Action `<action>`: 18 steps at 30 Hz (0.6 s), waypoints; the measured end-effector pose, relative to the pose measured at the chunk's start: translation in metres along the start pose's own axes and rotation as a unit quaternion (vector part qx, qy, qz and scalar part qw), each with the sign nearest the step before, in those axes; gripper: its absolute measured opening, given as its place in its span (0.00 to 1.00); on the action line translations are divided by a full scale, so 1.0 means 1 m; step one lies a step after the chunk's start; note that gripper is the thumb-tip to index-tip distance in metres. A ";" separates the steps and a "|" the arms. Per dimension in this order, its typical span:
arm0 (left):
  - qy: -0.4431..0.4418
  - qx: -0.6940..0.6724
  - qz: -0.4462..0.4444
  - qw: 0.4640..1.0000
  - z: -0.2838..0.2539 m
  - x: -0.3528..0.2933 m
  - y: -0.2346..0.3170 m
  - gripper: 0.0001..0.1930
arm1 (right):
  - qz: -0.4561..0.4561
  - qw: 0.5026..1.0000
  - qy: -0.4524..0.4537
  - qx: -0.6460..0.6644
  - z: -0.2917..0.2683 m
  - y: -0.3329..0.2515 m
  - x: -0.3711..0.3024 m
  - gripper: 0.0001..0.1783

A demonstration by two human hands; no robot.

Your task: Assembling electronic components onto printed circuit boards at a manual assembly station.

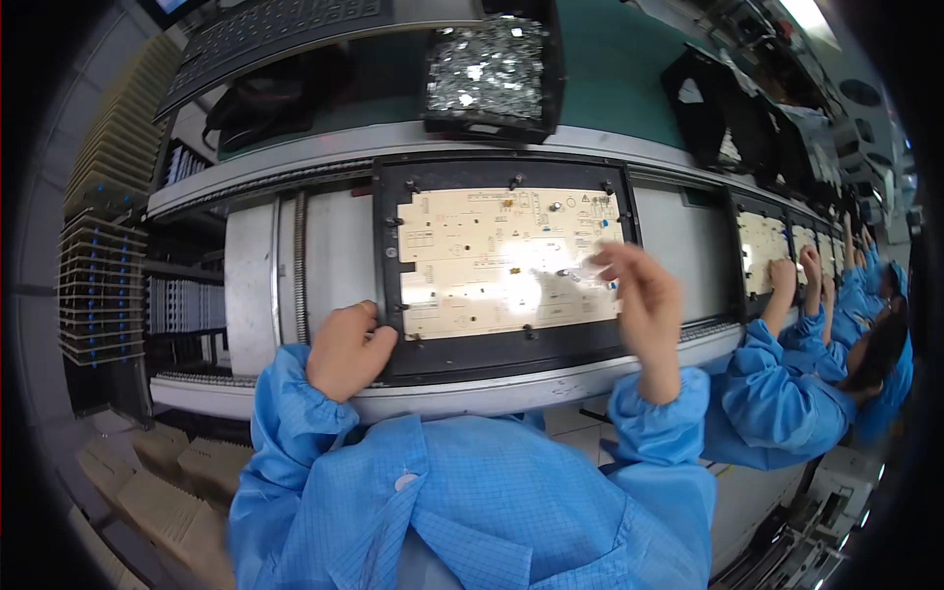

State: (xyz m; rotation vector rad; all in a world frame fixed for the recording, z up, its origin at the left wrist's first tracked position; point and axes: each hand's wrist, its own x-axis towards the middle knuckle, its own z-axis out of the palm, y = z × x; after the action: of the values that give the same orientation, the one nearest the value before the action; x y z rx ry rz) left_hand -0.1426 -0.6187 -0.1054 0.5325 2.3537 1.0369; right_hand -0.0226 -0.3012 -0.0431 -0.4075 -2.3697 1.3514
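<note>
A cream circuit board (442, 280) lies in a black carrier frame (511, 359) in front of me, with a few small parts standing on it and a bright reflection across its middle. My left hand (349, 352) is closed at the frame's lower left edge, its thumb toward the frame and its other fingers curled out of sight. Over the board's right side hovers my right hand (649, 307), fingers pointing left and bent. Motion smears those fingertips, so whether they hold a small part cannot be made out.
Beyond the rail, a black bin (489, 79) holds many small shiny metal pieces. A keyboard (275, 34) sits at the upper left, above racks of stacked boards (103, 285). To the right, co-workers in blue sleeves (777, 393) work at more framed boards (762, 251) along the line.
</note>
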 end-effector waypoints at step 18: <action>0.101 0.134 0.133 0.977 -0.142 -0.112 -0.177 0.32 | -0.024 0.952 -0.289 0.096 0.376 -0.236 -0.028 0.12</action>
State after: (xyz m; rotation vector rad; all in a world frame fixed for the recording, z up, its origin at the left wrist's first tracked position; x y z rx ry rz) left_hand -0.1634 -0.8707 -0.1252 0.9012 2.6773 0.9274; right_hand -0.1856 -0.7140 -0.0182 0.1284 -2.6246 1.8533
